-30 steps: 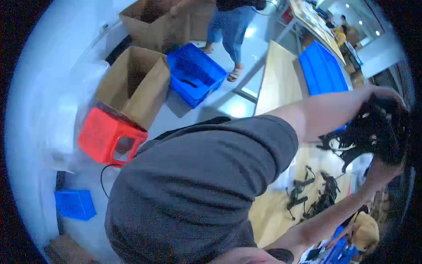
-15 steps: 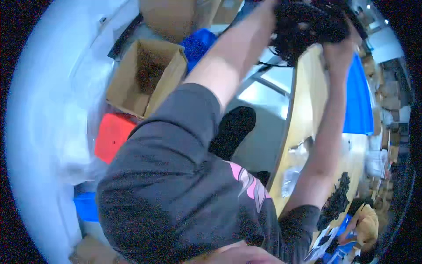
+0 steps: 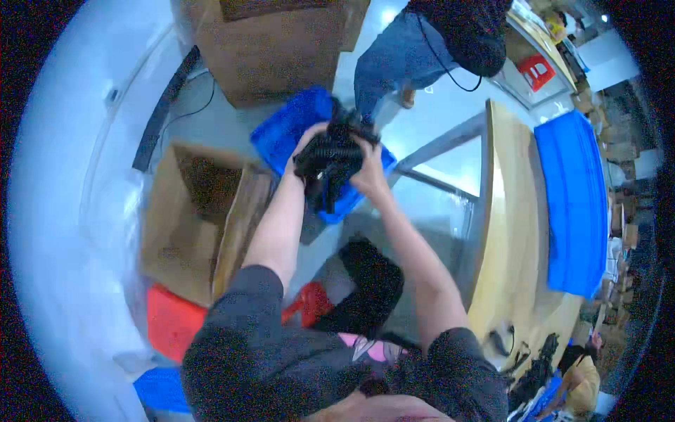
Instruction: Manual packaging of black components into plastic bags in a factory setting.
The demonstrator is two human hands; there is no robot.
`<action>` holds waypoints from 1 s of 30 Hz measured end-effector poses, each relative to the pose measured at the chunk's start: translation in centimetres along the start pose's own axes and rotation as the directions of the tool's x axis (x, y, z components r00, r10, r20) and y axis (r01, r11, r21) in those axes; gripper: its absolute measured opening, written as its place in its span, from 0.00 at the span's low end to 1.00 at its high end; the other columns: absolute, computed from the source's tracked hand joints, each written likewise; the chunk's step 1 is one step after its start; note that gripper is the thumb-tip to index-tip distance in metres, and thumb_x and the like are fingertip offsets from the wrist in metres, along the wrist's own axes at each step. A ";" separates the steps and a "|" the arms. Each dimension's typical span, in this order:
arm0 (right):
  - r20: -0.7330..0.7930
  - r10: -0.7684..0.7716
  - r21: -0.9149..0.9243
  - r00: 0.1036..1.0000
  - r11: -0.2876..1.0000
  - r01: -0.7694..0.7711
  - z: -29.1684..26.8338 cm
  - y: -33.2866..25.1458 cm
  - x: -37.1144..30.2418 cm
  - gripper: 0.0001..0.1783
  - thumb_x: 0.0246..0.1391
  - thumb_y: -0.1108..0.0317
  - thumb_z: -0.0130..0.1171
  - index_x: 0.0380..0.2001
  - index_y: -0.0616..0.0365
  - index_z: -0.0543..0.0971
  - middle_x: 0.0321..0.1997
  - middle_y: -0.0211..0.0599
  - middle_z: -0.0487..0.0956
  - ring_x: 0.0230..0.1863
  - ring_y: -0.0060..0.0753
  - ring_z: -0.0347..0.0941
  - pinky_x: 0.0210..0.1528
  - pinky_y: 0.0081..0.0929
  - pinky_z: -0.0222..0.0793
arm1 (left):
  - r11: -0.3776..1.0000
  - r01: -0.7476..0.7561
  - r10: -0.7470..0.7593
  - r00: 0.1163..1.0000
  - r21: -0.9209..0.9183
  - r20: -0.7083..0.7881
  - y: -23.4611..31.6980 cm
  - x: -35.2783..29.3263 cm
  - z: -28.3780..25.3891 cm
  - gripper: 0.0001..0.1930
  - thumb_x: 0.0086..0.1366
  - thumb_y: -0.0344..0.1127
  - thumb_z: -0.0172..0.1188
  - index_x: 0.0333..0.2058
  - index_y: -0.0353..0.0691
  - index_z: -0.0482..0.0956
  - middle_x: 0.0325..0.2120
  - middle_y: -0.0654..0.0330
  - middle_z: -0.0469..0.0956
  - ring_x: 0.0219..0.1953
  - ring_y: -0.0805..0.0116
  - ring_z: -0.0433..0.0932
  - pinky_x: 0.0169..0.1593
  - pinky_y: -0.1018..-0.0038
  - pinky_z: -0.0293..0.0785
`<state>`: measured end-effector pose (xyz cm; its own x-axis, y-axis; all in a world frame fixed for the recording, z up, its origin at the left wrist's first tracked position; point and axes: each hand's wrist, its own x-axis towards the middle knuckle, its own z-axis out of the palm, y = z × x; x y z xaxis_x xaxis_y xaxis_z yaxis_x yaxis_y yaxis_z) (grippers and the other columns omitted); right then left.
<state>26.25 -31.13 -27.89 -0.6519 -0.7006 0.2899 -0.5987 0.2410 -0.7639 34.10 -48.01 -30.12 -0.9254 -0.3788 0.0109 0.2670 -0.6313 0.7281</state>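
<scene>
Between my two hands is a bulky bundle of black pieces (image 3: 329, 158), some of them ribbed or coiled like cable; their exact kind is too blurred to tell. My left hand (image 3: 309, 139) clasps the bundle's left side. On its right side, my right hand (image 3: 370, 169) presses in with the fingers curled round it. Both arms stretch forward over a blue plastic bin (image 3: 271, 137) on the floor, and the bundle is over it. Most of the bin's inside is hidden behind the bundle and my hands.
An open cardboard box (image 3: 176, 232) stands left of the bin, with a red container (image 3: 172, 320) below it. A larger carton (image 3: 271, 60) is beyond. Another person in jeans (image 3: 394, 60) stands ahead. The wooden table (image 3: 510, 232) at right carries a blue crate (image 3: 576, 204).
Both hands have carried the black bundle from beside the table at the upper right, leftward to over the blue bin. My view has turned too, and the person in jeans shows more fully.
</scene>
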 end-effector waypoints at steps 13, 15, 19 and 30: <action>0.065 0.697 -0.186 0.714 0.712 -0.677 5.6 18.5 -1.8 0.45 0.33 0.66 0.73 0.59 0.63 0.66 0.51 0.57 0.78 0.55 0.57 0.74 0.58 0.42 0.69 | 0.788 0.398 -0.595 0.690 -0.471 -0.413 -21.5 6.2 -13.3 0.22 0.63 0.52 0.54 0.36 0.38 0.83 0.34 0.54 0.84 0.37 0.53 0.83 0.46 0.57 0.80; -0.095 0.654 -0.177 0.751 0.731 -0.659 4.8 18.5 -2.4 0.46 0.33 0.65 0.73 0.59 0.63 0.66 0.50 0.56 0.78 0.53 0.57 0.75 0.57 0.42 0.70 | 0.881 0.354 -0.471 0.727 -0.315 -0.499 -22.2 7.6 -13.3 0.24 0.66 0.54 0.49 0.37 0.38 0.82 0.36 0.53 0.84 0.37 0.52 0.82 0.47 0.55 0.79; -0.117 0.653 0.087 0.748 0.757 -0.647 4.6 11.7 -0.4 0.40 0.35 0.63 0.73 0.55 0.64 0.71 0.55 0.57 0.75 0.57 0.57 0.71 0.61 0.43 0.67 | 0.930 0.143 -0.347 0.639 -0.337 -0.686 -17.7 7.5 -19.5 0.24 0.66 0.52 0.49 0.52 0.41 0.72 0.48 0.49 0.77 0.44 0.49 0.77 0.44 0.51 0.78; -0.031 -0.011 -0.158 0.999 0.987 0.006 -19.5 -14.7 -17.1 0.20 0.50 0.70 0.64 0.48 0.60 0.77 0.54 0.49 0.73 0.59 0.48 0.70 0.60 0.38 0.67 | 0.935 0.351 -0.346 0.934 0.047 -0.087 -5.3 -2.3 11.3 0.17 0.70 0.37 0.55 0.53 0.36 0.73 0.48 0.50 0.79 0.46 0.57 0.80 0.46 0.70 0.79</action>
<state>37.12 -9.63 -10.32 -0.6597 -0.6819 0.3160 -0.6683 0.3399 -0.6617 31.79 -36.11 -26.25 -0.9333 -0.1948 -0.3015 -0.0874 -0.6915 0.7171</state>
